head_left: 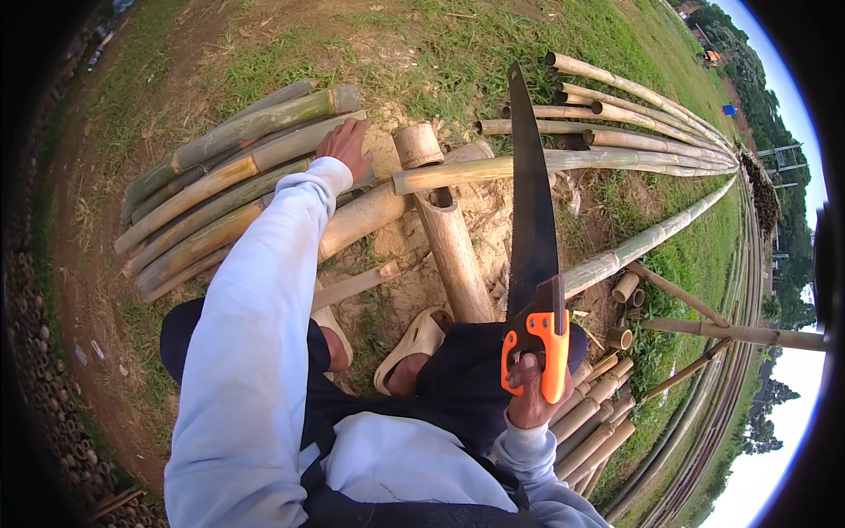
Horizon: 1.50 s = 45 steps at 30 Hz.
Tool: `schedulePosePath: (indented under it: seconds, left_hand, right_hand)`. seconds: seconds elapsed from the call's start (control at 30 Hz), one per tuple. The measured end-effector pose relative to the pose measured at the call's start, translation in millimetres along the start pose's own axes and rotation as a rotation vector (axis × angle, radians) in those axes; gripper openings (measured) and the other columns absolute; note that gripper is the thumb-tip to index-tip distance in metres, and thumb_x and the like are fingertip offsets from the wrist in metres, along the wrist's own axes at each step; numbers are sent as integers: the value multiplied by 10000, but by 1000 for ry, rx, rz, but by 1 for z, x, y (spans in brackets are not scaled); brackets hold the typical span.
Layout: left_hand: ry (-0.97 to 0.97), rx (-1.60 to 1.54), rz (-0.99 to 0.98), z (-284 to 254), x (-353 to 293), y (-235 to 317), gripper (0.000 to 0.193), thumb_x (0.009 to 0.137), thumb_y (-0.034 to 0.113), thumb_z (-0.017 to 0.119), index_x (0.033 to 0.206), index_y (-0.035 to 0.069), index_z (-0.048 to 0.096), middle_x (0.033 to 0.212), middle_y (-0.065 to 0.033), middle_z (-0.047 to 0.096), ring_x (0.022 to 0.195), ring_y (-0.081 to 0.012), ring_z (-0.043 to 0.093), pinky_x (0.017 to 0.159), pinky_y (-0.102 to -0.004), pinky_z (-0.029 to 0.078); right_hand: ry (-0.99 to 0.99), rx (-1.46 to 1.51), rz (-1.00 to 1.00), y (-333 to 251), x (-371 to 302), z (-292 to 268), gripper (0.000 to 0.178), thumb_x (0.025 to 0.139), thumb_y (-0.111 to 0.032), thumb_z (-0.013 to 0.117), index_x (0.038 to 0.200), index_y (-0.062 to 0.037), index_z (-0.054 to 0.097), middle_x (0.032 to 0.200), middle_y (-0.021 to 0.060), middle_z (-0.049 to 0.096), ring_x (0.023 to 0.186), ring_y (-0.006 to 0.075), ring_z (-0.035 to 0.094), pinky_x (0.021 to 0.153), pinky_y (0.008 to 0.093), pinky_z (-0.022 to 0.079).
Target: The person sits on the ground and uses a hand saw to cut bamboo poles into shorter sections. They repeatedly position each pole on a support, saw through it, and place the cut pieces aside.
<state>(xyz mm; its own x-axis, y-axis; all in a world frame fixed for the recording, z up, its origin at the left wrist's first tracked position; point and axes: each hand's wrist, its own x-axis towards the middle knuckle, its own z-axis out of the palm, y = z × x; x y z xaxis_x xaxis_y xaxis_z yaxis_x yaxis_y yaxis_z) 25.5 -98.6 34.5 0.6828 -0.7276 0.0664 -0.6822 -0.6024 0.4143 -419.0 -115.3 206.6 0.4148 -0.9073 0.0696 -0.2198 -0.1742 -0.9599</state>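
Grassy ground; handsaw points forward, long axis tilting slightly left

Lettering, labels, numerals and signs: none legible. Saw, centre right of the frame: dark blade, orange grip, no readable marking. Light sweatshirt, lower centre: no readable print. Bamboo poles, upper left: no readable marks. Small blue object, upper right: too small for any lettering to be made out.

Head fisheye (left of pair), facing down close over lap.
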Motion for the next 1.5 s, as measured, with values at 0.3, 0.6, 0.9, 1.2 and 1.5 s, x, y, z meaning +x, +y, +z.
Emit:
schedulePosePath:
  seconds: [0.3, 0.6, 0.9, 1.2, 1.5]
  left_hand:
    - [-197, 41, 257, 44, 31, 133, 504, 876, 321, 738, 1306, 94, 607, 1230, -130, 685, 1148, -345, 640, 1028, -456, 481]
    - [-190, 422, 257, 112, 58, 197, 725, 780, 565, 782, 1252, 48, 594, 1210, -100, 640, 1170, -245, 558, 1023, -405, 369]
    - [-337, 366, 279, 124, 82, 188, 561, 809, 530, 758, 1137, 75, 723, 1078, -119, 759, 1159, -263, 643, 1122, -420, 330]
    - [-360, 324, 309, 38, 34, 142, 554, 777, 492, 768, 1093, 40, 718, 1070, -158, 747, 1160, -295, 643, 1152, -434, 327]
    - [-399, 470, 239, -107, -94, -75, 682, 695, 453, 824, 1190, 7, 676, 1078, -187, 714, 1107, -346, 636, 1066, -457, 401]
  right_hand:
    - [364, 88, -145, -5, 10, -64, 170, 960, -91, 645, 838, 17, 597, 582, 46, 527, 534, 123, 534, 533, 262, 432]
    - [501, -149, -190, 13, -14, -111, 167, 927, -131, 599, 877, 24, 634, 576, 52, 569, 513, 129, 540, 550, 279, 464]
    - [514, -49, -158, -8, -3, -95, 142, 925, -99, 581, 878, 29, 622, 592, 62, 564, 502, 134, 538, 516, 276, 457]
    - [291, 16, -342, -3, -9, -115, 222, 976, -99, 614, 1110, 73, 575, 620, 48, 550, 492, 122, 511, 496, 264, 442]
    - [218, 125, -365, -17, 6, -84, 199, 946, -143, 647, 827, 9, 602, 584, 65, 558, 521, 158, 538, 512, 281, 454]
